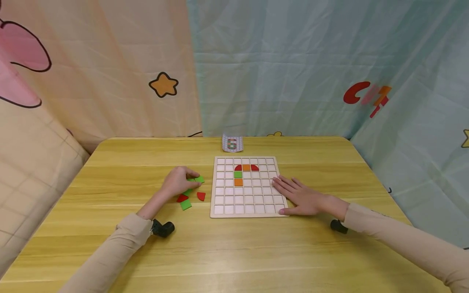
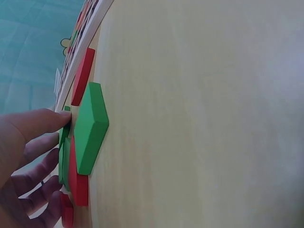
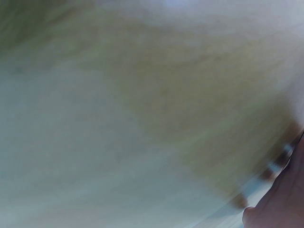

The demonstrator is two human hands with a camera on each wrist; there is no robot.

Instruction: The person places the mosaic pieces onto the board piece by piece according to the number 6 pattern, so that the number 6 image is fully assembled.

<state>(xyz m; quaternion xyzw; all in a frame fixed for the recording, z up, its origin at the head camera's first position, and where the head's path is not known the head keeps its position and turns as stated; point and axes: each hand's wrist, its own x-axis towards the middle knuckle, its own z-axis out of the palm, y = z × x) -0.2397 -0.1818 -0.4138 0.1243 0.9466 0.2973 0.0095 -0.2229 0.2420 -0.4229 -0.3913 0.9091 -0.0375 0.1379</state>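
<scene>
My left hand [image 1: 178, 180] is over a small pile of tiles left of the board, thumb and index finger at opposite edges of a green square tile [image 1: 199, 179]. In the left wrist view the thumb touches that tile's edge. Close by lie another green square [image 1: 185, 204] and two red quarter-round tiles, one [image 1: 201, 196] nearer the board. My right hand [image 1: 302, 199] rests flat, fingers spread, on the right edge of the white gridded board [image 1: 223, 209]. Set in the grid are an orange square [image 1: 246, 167] between red quarter-rounds, a green square [image 1: 238, 174] and a lower orange square [image 1: 238, 182].
Behind the board a small card [image 1: 232, 144] with a printed grid and a coloured, 6-like figure lies at the table's far edge. The wooden table [image 1: 234, 252] meets patterned curtains [image 1: 271, 69] at the back and right. The right wrist view is blurred.
</scene>
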